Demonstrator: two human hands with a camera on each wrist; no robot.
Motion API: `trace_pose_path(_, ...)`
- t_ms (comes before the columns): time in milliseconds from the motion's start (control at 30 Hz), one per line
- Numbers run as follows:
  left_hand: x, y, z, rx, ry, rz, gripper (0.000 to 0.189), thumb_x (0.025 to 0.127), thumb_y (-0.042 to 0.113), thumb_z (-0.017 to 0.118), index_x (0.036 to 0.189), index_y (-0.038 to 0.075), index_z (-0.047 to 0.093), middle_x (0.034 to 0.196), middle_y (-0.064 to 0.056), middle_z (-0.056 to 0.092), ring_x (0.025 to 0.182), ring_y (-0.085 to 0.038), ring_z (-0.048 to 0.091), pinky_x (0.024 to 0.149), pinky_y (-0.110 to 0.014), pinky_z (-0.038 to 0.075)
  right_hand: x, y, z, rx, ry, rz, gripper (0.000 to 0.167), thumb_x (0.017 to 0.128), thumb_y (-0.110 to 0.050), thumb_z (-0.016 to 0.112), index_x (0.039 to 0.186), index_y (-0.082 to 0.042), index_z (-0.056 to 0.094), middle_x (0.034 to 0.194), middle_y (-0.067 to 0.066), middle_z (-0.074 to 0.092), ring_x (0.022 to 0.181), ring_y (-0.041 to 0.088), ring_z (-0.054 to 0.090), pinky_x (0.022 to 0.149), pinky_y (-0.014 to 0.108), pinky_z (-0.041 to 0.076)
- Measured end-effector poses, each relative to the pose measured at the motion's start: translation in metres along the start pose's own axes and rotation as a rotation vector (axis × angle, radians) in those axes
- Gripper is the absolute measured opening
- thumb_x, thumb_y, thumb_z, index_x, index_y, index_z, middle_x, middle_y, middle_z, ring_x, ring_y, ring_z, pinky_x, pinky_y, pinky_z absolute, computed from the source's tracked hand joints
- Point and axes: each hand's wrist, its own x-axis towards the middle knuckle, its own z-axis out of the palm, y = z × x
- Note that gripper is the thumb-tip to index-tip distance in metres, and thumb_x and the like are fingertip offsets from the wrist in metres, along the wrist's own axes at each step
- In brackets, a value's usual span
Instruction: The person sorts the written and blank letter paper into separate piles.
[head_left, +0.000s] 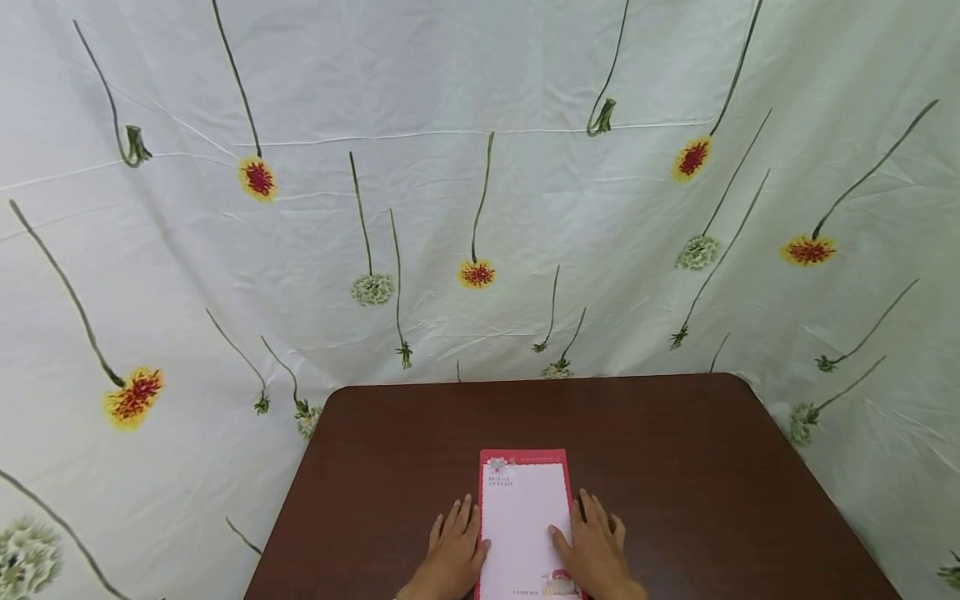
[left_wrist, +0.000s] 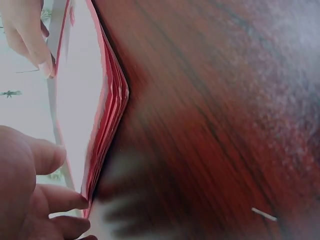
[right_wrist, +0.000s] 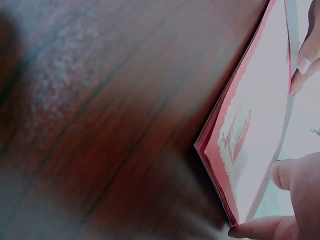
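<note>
A tall red-bordered stack of paper (head_left: 523, 525) with a pale pink top sheet lies on the dark wooden table, a flower printed at its upper left. My left hand (head_left: 448, 550) rests along its left edge, the thumb reaching over the border. On the other side my right hand (head_left: 598, 546) touches the right edge, with its thumb on the top sheet. Layered red edges of the stack (left_wrist: 112, 105) show in the left wrist view, close by the fingertips. Small print and a little picture (right_wrist: 237, 135) mark the lower right part of the sheet.
The brown wooden tabletop (head_left: 697, 483) has rounded far corners. Behind and beside it hangs a white cloth (head_left: 420, 83) printed with flowers and long stems. A small pale sliver (left_wrist: 264, 214) lies on the wood in the left wrist view.
</note>
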Motion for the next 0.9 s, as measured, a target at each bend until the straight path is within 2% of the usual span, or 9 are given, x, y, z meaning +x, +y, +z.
trace_pose_path(133, 0.000, 0.003, 0.002, -0.040, 0.035, -0.026, 0.059, 0.107, 0.029, 0.058, 0.151, -0.009, 0.049, 0.165, -0.030, 0.035, 0.150, -0.052, 0.033, 0.113, -0.076, 0.024, 0.001, -0.001, 0.001, 0.021, 0.084, 0.005, 0.054, 0.100, -0.037, 0.069, 0.132, 0.007, 0.067, 0.152, 0.025, 0.053, 0.139, 0.044, 0.051, 0.108, 0.069, 0.032)
trace_pose_path(267, -0.001, 0.006, 0.006, -0.071, 0.101, -0.029, 0.053, 0.106, 0.027, 0.060, 0.147, -0.005, 0.056, 0.161, -0.028, 0.041, 0.142, -0.049, 0.042, 0.102, -0.073, 0.033, 0.003, -0.002, 0.002, 0.048, 0.171, 0.041, 0.044, 0.099, -0.032, 0.071, 0.125, 0.003, 0.073, 0.137, 0.018, 0.064, 0.126, 0.039, 0.060, 0.100, 0.062, 0.037)
trace_pose_path(367, -0.001, 0.008, 0.008, -0.091, 0.157, -0.015, 0.048, 0.104, 0.024, 0.063, 0.143, -0.004, 0.061, 0.150, -0.026, 0.052, 0.131, -0.046, 0.048, 0.095, -0.063, 0.039, 0.006, -0.003, 0.001, 0.074, 0.207, 0.061, 0.035, 0.098, -0.028, 0.073, 0.120, -0.001, 0.076, 0.125, 0.015, 0.068, 0.116, 0.037, 0.063, 0.094, 0.059, 0.039)
trace_pose_path(467, 0.001, 0.009, 0.009, -0.124, 0.205, -0.013, 0.045, 0.102, 0.020, 0.066, 0.140, -0.003, 0.063, 0.131, -0.017, 0.061, 0.118, -0.039, 0.052, 0.088, -0.052, 0.039, 0.009, -0.003, -0.001, 0.096, 0.242, 0.065, 0.022, 0.097, -0.024, 0.074, 0.110, -0.006, 0.078, 0.113, 0.012, 0.071, 0.107, 0.035, 0.067, 0.088, 0.058, 0.043)
trace_pose_path(567, 0.004, 0.009, 0.009, -0.151, 0.246, -0.025, 0.041, 0.099, 0.017, 0.069, 0.136, -0.002, 0.066, 0.109, -0.006, 0.063, 0.104, -0.032, 0.054, 0.082, -0.045, 0.039, 0.013, -0.003, -0.004, 0.124, 0.251, 0.073, 0.011, 0.096, -0.021, 0.075, 0.098, -0.010, 0.076, 0.098, 0.005, 0.070, 0.094, 0.028, 0.069, 0.082, 0.056, 0.045)
trace_pose_path(667, 0.007, 0.008, 0.008, -0.188, 0.272, -0.045, 0.037, 0.097, 0.014, 0.070, 0.132, 0.000, 0.068, 0.094, 0.002, 0.063, 0.093, -0.026, 0.057, 0.079, -0.045, 0.040, 0.015, -0.003, -0.006, 0.161, 0.231, 0.091, 0.008, 0.096, -0.018, 0.074, 0.091, -0.012, 0.073, 0.087, -0.001, 0.066, 0.081, 0.019, 0.066, 0.080, 0.053, 0.044)
trace_pose_path(767, 0.008, 0.005, 0.006, -0.247, 0.287, -0.089, 0.031, 0.096, 0.013, 0.070, 0.125, 0.003, 0.070, 0.087, 0.006, 0.066, 0.086, -0.019, 0.060, 0.080, -0.047, 0.045, 0.016, -0.003, -0.007, 0.197, 0.206, 0.113, 0.010, 0.096, -0.019, 0.073, 0.089, -0.013, 0.072, 0.083, -0.004, 0.063, 0.076, 0.014, 0.063, 0.082, 0.052, 0.045)
trace_pose_path(900, 0.006, -0.001, -0.002, -0.368, 0.297, -0.143, 0.014, 0.095, 0.014, 0.071, 0.107, 0.007, 0.070, 0.086, 0.004, 0.070, 0.077, -0.009, 0.062, 0.076, -0.035, 0.051, 0.019, -0.005, -0.009, 0.229, 0.189, 0.116, 0.008, 0.094, -0.019, 0.071, 0.088, -0.014, 0.071, 0.081, -0.006, 0.062, 0.076, 0.011, 0.059, 0.084, 0.051, 0.045)
